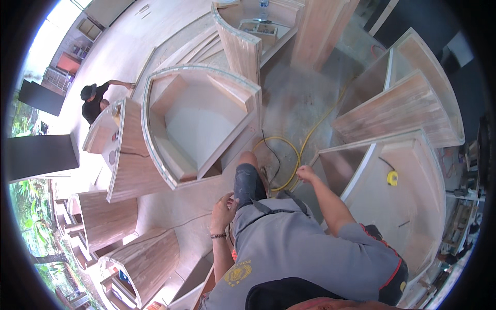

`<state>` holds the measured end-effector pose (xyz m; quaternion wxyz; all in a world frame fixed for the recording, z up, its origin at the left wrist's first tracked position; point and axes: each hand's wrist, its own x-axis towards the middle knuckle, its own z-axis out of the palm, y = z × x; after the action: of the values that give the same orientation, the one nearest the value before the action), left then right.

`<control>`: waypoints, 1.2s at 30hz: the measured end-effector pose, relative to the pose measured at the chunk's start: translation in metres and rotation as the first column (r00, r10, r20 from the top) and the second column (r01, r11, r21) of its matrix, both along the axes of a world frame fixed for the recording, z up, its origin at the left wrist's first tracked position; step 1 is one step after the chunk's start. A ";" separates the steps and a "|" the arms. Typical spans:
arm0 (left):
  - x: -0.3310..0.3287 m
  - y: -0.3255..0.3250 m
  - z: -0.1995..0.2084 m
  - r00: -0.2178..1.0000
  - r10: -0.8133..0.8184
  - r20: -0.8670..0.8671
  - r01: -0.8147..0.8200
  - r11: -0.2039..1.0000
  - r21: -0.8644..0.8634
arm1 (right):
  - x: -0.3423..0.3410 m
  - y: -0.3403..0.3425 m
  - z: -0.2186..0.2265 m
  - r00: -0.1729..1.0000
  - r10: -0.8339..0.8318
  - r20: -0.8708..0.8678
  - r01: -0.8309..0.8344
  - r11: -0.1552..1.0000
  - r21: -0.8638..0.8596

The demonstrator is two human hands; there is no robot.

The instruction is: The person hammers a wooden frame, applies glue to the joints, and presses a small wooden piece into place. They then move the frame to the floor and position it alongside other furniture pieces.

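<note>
My left hand (223, 213), with a dark bracelet at the wrist, is beside my thigh in dark shorts. Its fingers are loosely bent and apart, and nothing shows in them. My right hand (307, 174) is closed near the corner of a curved-front wooden cabinet (361, 149) on my right; whatever it may hold is hidden. A yellow tape measure (392, 179) with a black strap lies on that cabinet's pale panel. Closer to me on the same panel is a small dark thin piece (403, 224). Ahead stands another curved wooden cabinet (155, 129) with a recessed pale panel.
A yellow hose (299, 155) loops over the floor beside a black cord (270, 150). More curved wooden cabinets (403, 108) stand around me, several at lower left (111, 217). Another person (95, 101) in dark clothes bends at far left, reaching toward a long strip.
</note>
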<state>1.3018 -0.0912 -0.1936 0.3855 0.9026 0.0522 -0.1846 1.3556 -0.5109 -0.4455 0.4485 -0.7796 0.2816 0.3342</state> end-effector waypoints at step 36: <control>0.523 -0.264 -0.053 0.572 0.756 0.318 -0.807 0.448 0.386 | 0.901 -0.049 0.086 0.369 0.904 0.216 -0.706 0.424 -0.567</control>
<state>1.8252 -0.3548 -0.2464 0.1855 0.8497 0.4873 0.0787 2.2568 -0.5601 -0.3591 0.1140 -0.9402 -0.2134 0.2397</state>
